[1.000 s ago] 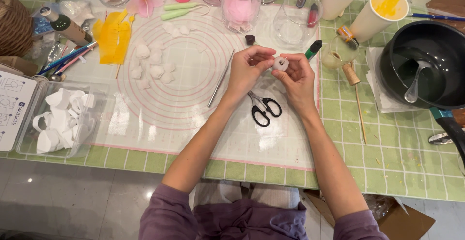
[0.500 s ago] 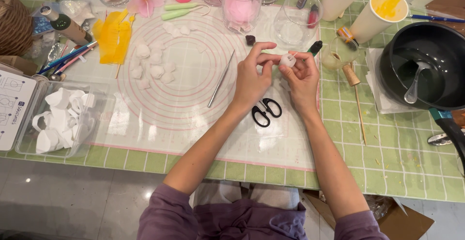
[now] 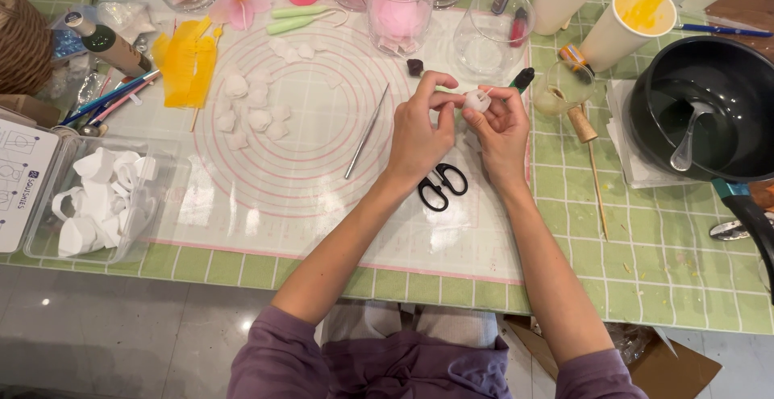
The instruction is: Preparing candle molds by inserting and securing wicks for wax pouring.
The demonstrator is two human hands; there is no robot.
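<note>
Both my hands meet above the clear round-marked work mat (image 3: 266, 197). My left hand (image 3: 419, 133) and my right hand (image 3: 501, 129) pinch a small white bud-shaped piece (image 3: 474, 101) between their fingertips, held just off the mat. Black-handled scissors (image 3: 439, 185) lie on the mat right under my wrists. A thin metal tool (image 3: 367, 131) lies to the left of my left hand. Several small white petal pieces (image 3: 254, 109) are scattered further left on the mat.
A clear box of white petals (image 3: 101, 201) sits at the left edge. Yellow sheets (image 3: 187, 64), glass jars with pink petals (image 3: 399, 4), paper cups (image 3: 637, 12), a black pot with a spoon (image 3: 709, 113), a wooden skewer (image 3: 598, 189) and a small glass (image 3: 564, 89) surround the mat.
My hands have lifted slightly up and away with the white piece and turned it; my left fingers now close over it more. Nothing else has moved.
</note>
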